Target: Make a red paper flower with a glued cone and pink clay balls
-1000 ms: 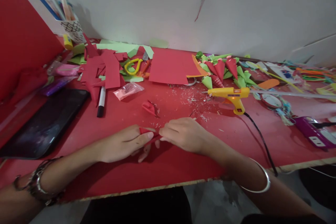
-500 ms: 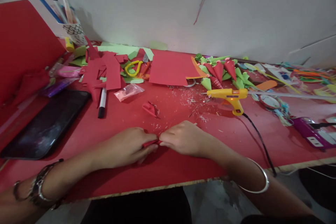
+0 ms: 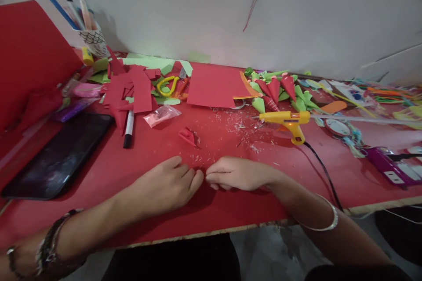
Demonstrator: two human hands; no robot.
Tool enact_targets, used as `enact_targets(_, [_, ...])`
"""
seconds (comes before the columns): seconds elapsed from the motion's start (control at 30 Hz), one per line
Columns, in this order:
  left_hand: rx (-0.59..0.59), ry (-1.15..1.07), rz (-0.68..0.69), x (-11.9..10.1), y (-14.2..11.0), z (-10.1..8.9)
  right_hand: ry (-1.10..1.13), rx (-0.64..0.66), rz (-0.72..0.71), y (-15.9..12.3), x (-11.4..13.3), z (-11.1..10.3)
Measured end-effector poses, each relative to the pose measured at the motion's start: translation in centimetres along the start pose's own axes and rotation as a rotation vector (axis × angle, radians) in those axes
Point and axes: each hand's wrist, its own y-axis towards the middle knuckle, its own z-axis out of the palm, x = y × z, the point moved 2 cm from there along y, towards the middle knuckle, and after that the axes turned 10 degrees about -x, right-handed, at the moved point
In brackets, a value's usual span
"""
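Observation:
My left hand (image 3: pixel 173 183) is closed, back up and fingers curled, just above the red tabletop (image 3: pixel 204 213). Its knuckles almost meet the fingertips of my right hand (image 3: pixel 239 174), which are pressed together in a pinch. The small folded piece of red paper seen between them a moment earlier is now hidden by my fingers. Beyond the hands lies another small folded red paper piece (image 3: pixel 187 136), with pale shreds scattered around it. A yellow hot glue gun (image 3: pixel 286 118) rests to the right, its clear glue stick poking out the back.
Red and green paper scraps (image 3: pixel 141 88) lie behind, beside a red sheet (image 3: pixel 212 85) and several small paper cones (image 3: pixel 273 88). At left are a black phone (image 3: pixel 59 158), a marker (image 3: pixel 129 129) and a pen cup (image 3: pixel 94 40). A purple power strip (image 3: pixel 394 169) sits right; the glue gun's cord (image 3: pixel 325 171) crosses the front edge.
My left hand has rolled over and curled, hiding the red paper that showed between its fingers. My right hand has shifted slightly right, leaving a narrow gap between the hands.

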Motion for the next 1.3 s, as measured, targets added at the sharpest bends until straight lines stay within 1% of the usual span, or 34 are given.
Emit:
enact_targets(0.03, [0.009,-0.019,-0.014,0.2,-0.1,0.2,-0.004,-0.01,-0.012,0.1,-0.1,0.1])
enact_targets(0.07, [0.025,-0.047,-0.04,0.5,-0.2,0.4,-0.038,-0.046,-0.046,0.2,-0.1,0.2])
enact_targets(0.1, [0.047,-0.081,-0.085,0.9,-0.3,0.6,-0.106,-0.109,-0.09,0.3,-0.2,0.3])
enact_targets(0.13, [0.069,-0.124,-0.139,1.3,-0.4,0.9,-0.207,-0.196,-0.139,0.4,-0.3,0.4])
enact_targets(0.2, [0.118,-0.244,-0.314,2.1,-0.6,1.2,-0.481,-0.382,-0.251,0.6,-0.4,0.7])
enact_targets(0.27, [0.18,-0.492,-0.474,2.6,-0.6,1.2,-0.757,-0.504,-0.37,0.7,-0.5,1.0])
enact_targets(0.33, [0.237,-0.737,-0.586,2.7,-0.5,0.8,-0.944,-0.576,-0.483,0.6,-0.5,1.4])
enact_targets(0.37, [0.255,-0.808,-0.625,2.7,-0.4,0.6,-0.998,-0.607,-0.515,0.6,-0.5,1.5])
enact_targets(0.43, [0.263,-0.848,-0.662,2.6,-0.2,0.3,-1.027,-0.64,-0.517,0.4,-0.5,1.7])
enact_targets(0.5, [0.24,-0.807,-0.637,2.6,-0.2,0.4,-0.99,-0.609,-0.455,0.4,-0.5,1.7])
enact_targets(0.57, [0.196,-0.711,-0.572,2.5,-0.4,0.9,-0.909,-0.553,-0.351,0.4,-0.4,1.7])
enact_targets(0.6, [0.174,-0.637,-0.53,2.4,-0.5,1.2,-0.855,-0.522,-0.294,0.4,-0.3,1.5])
enact_targets(0.67, [0.114,-0.421,-0.436,2.2,-0.6,1.7,-0.716,-0.459,-0.207,0.3,0.0,1.2])
enact_targets(0.73, [0.043,-0.235,-0.295,1.8,-0.5,1.8,-0.54,-0.383,-0.169,0.1,0.3,0.7])
enact_targets(0.8, [-0.018,-0.116,-0.143,1.2,-0.3,1.4,-0.342,-0.286,-0.153,-0.1,0.4,0.3])
enact_targets(0.83, [-0.036,-0.075,-0.084,1.0,-0.2,1.2,-0.252,-0.23,-0.141,-0.1,0.4,0.2])
enact_targets(0.9, [-0.042,-0.02,-0.026,0.9,0.0,0.8,-0.141,-0.145,-0.137,0.0,0.3,0.2])
enact_targets(0.93, [-0.037,-0.005,-0.026,1.0,0.0,0.8,-0.148,-0.147,-0.151,0.1,0.2,0.2])
enact_targets(0.97, [-0.027,0.001,-0.051,1.2,-0.1,0.8,-0.208,-0.187,-0.17,0.2,0.0,0.2])
enact_targets(1.03, [0.015,-0.042,-0.155,1.8,-0.3,1.0,-0.445,-0.338,-0.228,0.5,-0.2,0.3])
enact_targets(1.1, [0.096,-0.196,-0.298,2.3,-0.5,1.1,-0.718,-0.467,-0.318,0.7,-0.3,0.6])
enact_targets(1.13, [0.149,-0.301,-0.36,2.5,-0.6,1.2,-0.819,-0.499,-0.37,0.7,-0.3,0.7])
enact_targets(1.2, [0.237,-0.477,-0.428,2.5,-0.7,1.2,-0.924,-0.522,-0.452,0.7,-0.4,1.0])
enact_targets(1.23, [0.257,-0.514,-0.436,2.5,-0.7,1.2,-0.94,-0.525,-0.459,0.7,-0.5,1.1])
enact_targets(1.3, [0.219,-0.442,-0.41,2.4,-0.6,1.4,-0.94,-0.521,-0.412,0.7,-0.6,1.1])
